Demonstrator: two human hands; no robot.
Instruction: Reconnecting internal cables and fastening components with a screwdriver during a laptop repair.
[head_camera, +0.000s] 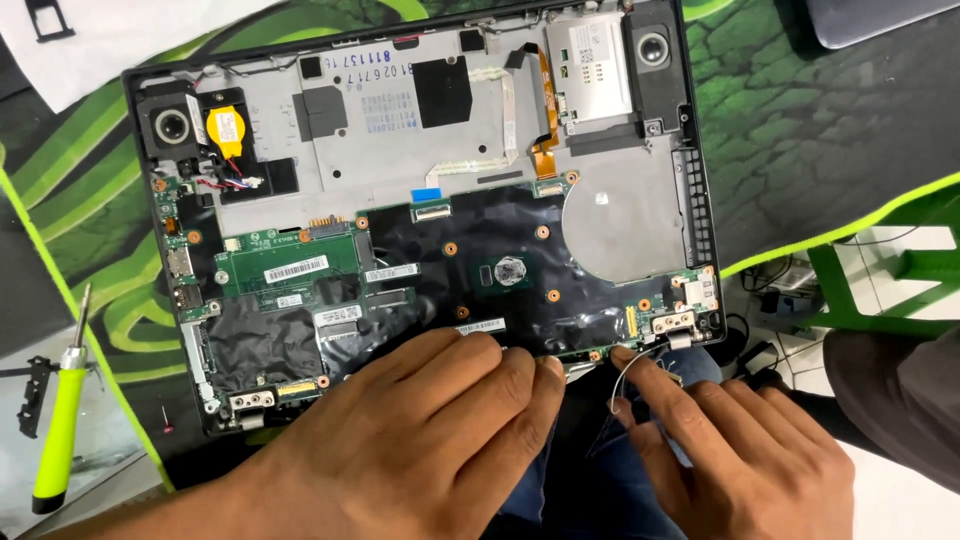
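Nearest to the camera, the left hand (420, 440) lies flat with its fingers spread and pressed on the front edge of the opened laptop base (690, 215), over the black film that covers the motherboard (450, 290). This hand grips nothing; it only rests on the board. The right hand (745, 455) is beside it, just off the front right corner of the laptop, and its thumb and forefinger are pinched on a thin grey wire (622, 375) that curves up toward the hinge area (675, 320).

The laptop base sits on a worktop covered by a black and green mat (800, 130), with its front edge hanging a little over the person's lap. On the mat at the left lies a screwdriver (58, 430) with a bright green handle.

Farther away, inside the case, there is a round yellow coin battery (225, 128) next to the left speaker (172, 124), and another speaker (652, 45) is at the far right corner.
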